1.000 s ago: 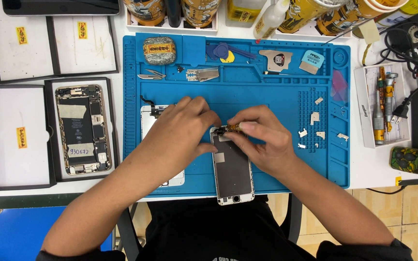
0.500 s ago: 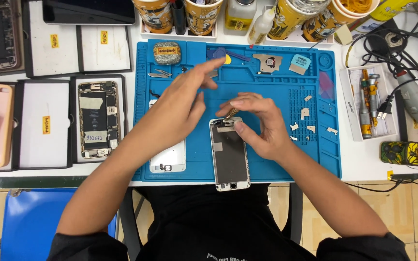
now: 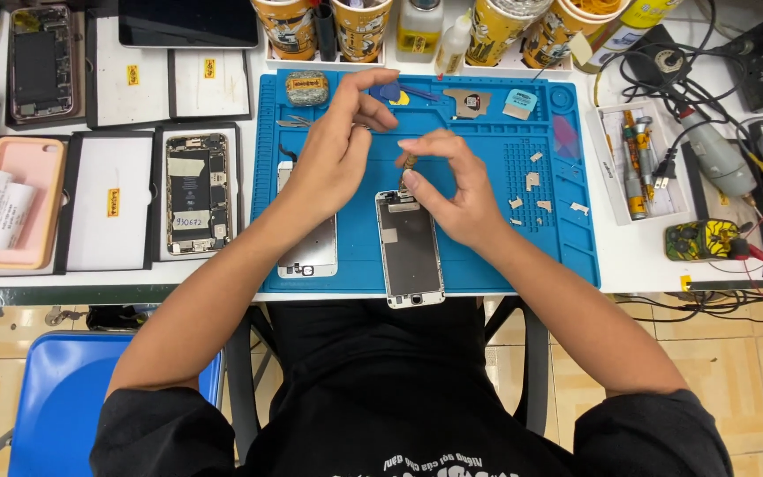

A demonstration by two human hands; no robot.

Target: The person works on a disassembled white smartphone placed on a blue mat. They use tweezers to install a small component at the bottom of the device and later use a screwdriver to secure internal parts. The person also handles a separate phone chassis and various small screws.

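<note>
From the head camera, the right hand [image 3: 457, 190] hovers over the blue silicone work mat [image 3: 487, 256], its thumb and forefinger pinched on a small brownish phone component [image 3: 409, 162] held just above the top edge of a phone screen assembly [image 3: 410, 252], which lies face down near the mat's front edge with its lower end overhanging the table. The left hand [image 3: 333, 150] is raised beside it, fingers loosely curled and stretched toward the mat's far edge, the forefinger reaching to a blue opening pick [image 3: 390, 91]; whether it grips anything cannot be told. Under the left wrist a second, silvery screen panel [image 3: 311, 252] rests on the mat. Small metal brackets [image 3: 536, 181] are scattered on the mat right of the hands. Left of the mat, an opened phone body [image 3: 194, 194] with its battery exposed sits in a black tray, next to a pink phone case [image 3: 19, 201]. Cups of tools [image 3: 359, 26] stand along the far edge, and a tray of screwdrivers [image 3: 638, 168] lies to the right.
</note>
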